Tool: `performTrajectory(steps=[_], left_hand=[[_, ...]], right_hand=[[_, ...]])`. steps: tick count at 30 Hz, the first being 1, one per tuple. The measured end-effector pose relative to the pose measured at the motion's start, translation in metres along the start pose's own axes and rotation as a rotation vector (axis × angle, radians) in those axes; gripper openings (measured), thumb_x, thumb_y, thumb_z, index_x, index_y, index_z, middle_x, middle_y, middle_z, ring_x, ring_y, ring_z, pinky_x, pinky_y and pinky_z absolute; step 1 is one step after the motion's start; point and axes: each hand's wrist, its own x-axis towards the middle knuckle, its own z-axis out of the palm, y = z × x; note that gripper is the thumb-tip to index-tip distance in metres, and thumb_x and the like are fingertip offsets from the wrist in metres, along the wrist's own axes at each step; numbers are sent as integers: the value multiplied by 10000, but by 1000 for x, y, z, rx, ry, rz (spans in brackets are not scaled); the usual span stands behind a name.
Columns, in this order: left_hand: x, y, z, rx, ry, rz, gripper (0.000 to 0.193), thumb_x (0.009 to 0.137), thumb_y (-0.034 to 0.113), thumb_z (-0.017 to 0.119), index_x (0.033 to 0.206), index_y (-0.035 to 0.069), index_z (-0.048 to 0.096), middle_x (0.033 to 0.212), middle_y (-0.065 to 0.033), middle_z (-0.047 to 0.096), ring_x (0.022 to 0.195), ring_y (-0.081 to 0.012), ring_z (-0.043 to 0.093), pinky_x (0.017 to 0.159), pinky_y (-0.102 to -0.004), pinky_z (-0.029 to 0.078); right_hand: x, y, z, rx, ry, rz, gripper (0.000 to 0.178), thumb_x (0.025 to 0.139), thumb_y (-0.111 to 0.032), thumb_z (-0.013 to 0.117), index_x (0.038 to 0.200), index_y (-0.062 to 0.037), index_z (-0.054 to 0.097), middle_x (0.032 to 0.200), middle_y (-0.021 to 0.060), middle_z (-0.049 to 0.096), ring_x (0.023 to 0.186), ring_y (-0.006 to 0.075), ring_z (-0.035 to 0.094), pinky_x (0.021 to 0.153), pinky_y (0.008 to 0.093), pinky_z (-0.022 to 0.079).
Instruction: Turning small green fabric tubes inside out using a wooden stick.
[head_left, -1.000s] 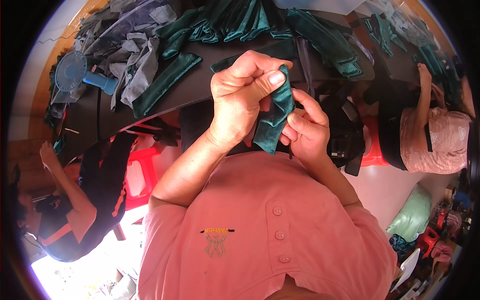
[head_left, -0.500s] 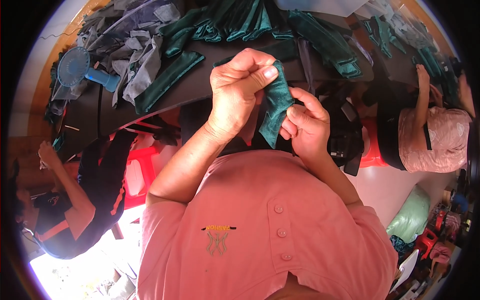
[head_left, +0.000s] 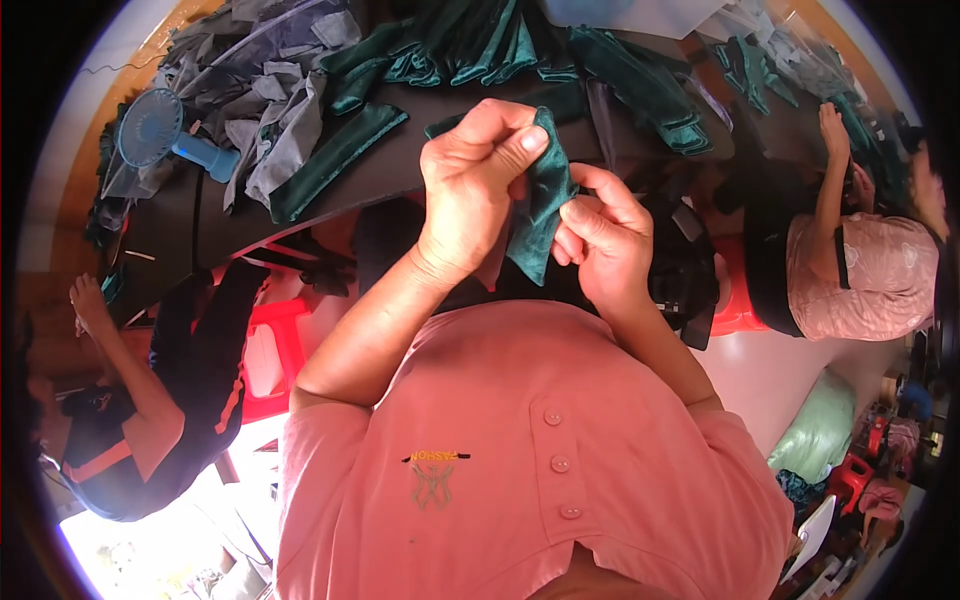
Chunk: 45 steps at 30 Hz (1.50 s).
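Note:
A short dark green velvet strip (head_left: 541, 215) hangs in front of my chest, its lower end tapering to a point. My left hand (head_left: 468, 185) pinches its upper end between thumb and bent fingers. Lower down, my right hand (head_left: 612, 238) grips the strip's right edge with thumb and forefinger, the other fingers curled. Beyond my hands, on the dark table (head_left: 400, 165), lies a long folded green velvet strip (head_left: 340, 165). A fanned row of green velvet pieces (head_left: 480, 45) spreads along the table's far part.
Grey fabric pieces (head_left: 285, 120) are heaped at the far left, beside a small blue fan (head_left: 150, 130). More green velvet strips (head_left: 650, 90) lie at the far right. One person (head_left: 130, 430) sits at the left, another (head_left: 865, 265) at the right. A red stool (head_left: 275, 350) stands at the left.
The velvet strip and my right hand have shifted slightly left and up. Both hands keep their hold. The person at the right has moved an arm slightly.

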Motion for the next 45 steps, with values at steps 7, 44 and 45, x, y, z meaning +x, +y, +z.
performTrajectory(steps=[7, 44, 45], left_hand=[[12, -3, -5, -422, -154, -158, 196, 865, 74, 691, 1048, 6, 665, 1001, -126, 678, 975, -203, 616, 874, -342, 484], [25, 42, -31, -485, -454, -620, 294, 934, 207, 619, 1009, -71, 556, 709, -137, 633, 655, -285, 661, 689, -360, 541], [24, 43, -32, -435, -457, -608, 277, 930, 208, 626, 985, -56, 562, 692, -120, 617, 653, -273, 654, 659, -347, 525]], right_hand=[[2, -1, 0, -153, -59, -192, 251, 926, -24, 576, 1158, 74, 577, 671, 32, 549, 531, 90, 465, 508, 243, 368], [138, -152, 49, -1069, -97, -204, 35, 847, -69, 660, 849, -73, 624, 656, -19, 553, 459, 65, 469, 410, 192, 349], [137, -151, 48, -1069, -103, -202, 35, 847, -69, 660, 849, -73, 624, 656, -19, 553, 459, 65, 469, 410, 192, 349]])
